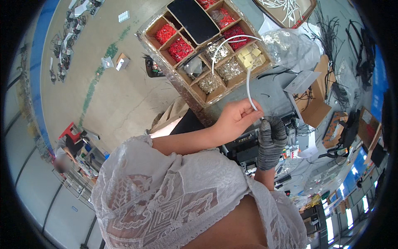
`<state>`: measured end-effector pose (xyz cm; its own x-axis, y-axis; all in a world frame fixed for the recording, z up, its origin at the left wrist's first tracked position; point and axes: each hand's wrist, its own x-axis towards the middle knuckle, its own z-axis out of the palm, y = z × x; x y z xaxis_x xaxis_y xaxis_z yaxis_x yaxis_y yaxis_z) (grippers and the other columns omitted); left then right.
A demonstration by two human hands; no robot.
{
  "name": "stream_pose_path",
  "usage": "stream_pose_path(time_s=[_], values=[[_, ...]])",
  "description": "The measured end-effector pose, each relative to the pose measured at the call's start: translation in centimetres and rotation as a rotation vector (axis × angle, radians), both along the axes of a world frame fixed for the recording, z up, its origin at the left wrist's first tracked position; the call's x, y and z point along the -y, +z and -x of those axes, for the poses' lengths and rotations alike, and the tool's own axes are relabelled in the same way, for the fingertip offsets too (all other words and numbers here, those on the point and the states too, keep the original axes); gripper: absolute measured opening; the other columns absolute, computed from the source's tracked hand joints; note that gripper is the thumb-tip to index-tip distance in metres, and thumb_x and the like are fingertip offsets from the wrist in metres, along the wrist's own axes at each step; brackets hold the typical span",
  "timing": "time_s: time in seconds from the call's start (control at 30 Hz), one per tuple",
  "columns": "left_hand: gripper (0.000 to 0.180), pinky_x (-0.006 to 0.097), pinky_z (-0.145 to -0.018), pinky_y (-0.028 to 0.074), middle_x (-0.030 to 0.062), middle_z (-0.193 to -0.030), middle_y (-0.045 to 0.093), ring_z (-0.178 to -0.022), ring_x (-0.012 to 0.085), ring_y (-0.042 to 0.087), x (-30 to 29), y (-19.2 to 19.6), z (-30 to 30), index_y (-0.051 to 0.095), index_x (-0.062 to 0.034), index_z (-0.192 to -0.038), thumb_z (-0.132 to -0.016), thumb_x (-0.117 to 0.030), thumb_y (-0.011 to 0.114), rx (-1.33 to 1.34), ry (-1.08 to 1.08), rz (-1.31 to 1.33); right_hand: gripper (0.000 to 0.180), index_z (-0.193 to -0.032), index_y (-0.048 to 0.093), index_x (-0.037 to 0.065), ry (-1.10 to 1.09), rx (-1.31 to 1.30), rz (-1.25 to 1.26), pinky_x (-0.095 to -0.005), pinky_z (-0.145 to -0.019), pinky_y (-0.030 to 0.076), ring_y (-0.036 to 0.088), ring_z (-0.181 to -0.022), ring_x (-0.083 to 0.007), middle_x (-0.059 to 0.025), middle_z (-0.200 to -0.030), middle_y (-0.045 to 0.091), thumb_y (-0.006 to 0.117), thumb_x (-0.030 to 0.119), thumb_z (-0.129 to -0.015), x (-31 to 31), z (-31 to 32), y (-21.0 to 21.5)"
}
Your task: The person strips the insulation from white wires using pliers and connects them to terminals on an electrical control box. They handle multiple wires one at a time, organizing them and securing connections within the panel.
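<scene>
Left hand [242, 114], bare: thumb and forefinger pinching a white cable, close to its end.

Right hand [272, 139], in a grey knitted glove: fingers bent and held together just beside the cable end; whether they grip it cannot be told.

White cable [249, 89], the piece in work: runs from the left hand up to the compartment box. A white arc lies over the box; whether it is the same length is unclear.

Stage, as judged: one cable taken up, its end brought between the hands, handling under way. Done: the cable is in hand. Not shown as done: no fitting can be made out at the end, which is small and partly covered.

Black equipment [242, 141]: below the hands, partly hidden.

Compartment box [199, 94], beyond the hands: holds loose metal pieces [208, 83], cream blocks [251, 57] and red pieces [180, 49], all apparently unused stock. A dark phone-like slab [193, 20] lies across it.

Clear plastic bag [290, 47]: right of the box, on the grey desk [269, 89].

Tray [309, 11], farther off: more white cables [286, 5], apparently left to handle.

Red stool [71, 130]: far left, near a person.
</scene>
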<state>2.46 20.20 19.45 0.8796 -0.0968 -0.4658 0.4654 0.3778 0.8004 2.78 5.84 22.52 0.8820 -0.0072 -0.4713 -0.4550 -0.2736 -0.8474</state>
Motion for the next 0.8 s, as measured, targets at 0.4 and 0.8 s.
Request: stream_pose_path(time_s=[0.4, 0.8], values=[[0.006, 0.021, -0.047, 0.028, -0.0060, -0.067, 0.052, -0.054, -0.0002, 0.037, -1.1, 0.2, -1.4, 0.063, -0.0030, -0.094, -0.089, -0.007, 0.062, 0.297, -0.156, -0.154, 0.023, -0.095, 0.062, 0.006, -0.028, -0.330, -0.291, -0.0187, -0.043, 0.035, 0.049, -0.050, -0.0048, 0.0008, -0.064, 0.058, 0.066, 0.027, -0.088, 0.3, -1.6, 0.6], [0.010, 0.020, -0.059, 0.037, -0.0020, -0.077, 0.054, -0.068, 0.0035, 0.048, -1.7, 2.0, -2.6, 0.058, -0.0049, -0.085, -0.084, 0.002, 0.064, -0.040, -0.036, 0.273, 0.016, -0.090, 0.056, 0.008, 0.026, -0.301, -0.471, -0.0212, -0.049, 0.037, 0.046, -0.055, -0.0058, 0.0023, -0.068, 0.052, 0.058, 0.023, -0.093, 0.1, -1.1, 1.4]])
